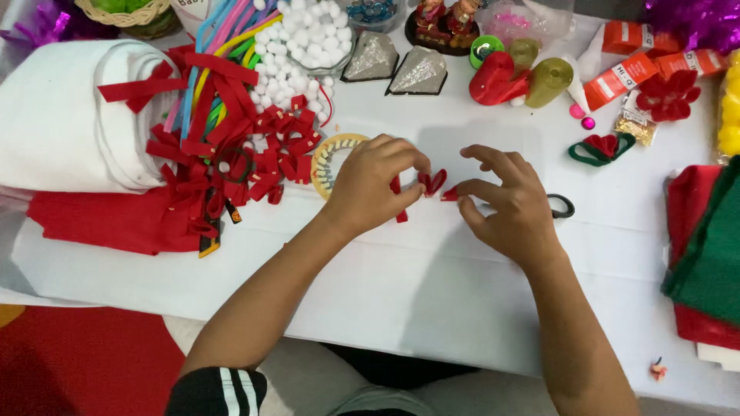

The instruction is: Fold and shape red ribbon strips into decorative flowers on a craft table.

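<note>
- One small red ribbon piece [432, 182] sits at the middle of the white table [432, 285], pinched between both hands; it is the landmark for all that follows.
- The left hand [374, 182] is clamped on the ribbon piece's left end, fingers curled shut over it.
- The right hand [505, 202] nips the ribbon piece's right end with thumb and forefinger; its other fingers are spread and lifted.
- Left of the ribbon piece lies a heap of red ribbon bows [254, 154], too many and too tangled to count, beside one roll of white felt [62, 115].
- Behind the ribbon piece stand two glittery silver cone shapes [393, 68].
- Behind and to the right of it are two gold ribbon spools [549, 81] and one red spool [493, 79].
- Just behind the left hand, one round ring-shaped tool [330, 158] shows partly.
- Right of the ribbon piece, one dark scissor loop [563, 205] peeks past the right hand.
- Bare cloth lies open in front of the ribbon piece up to the table's near edge; the right edge is crowded by folded red and green felt [705, 254].
</note>
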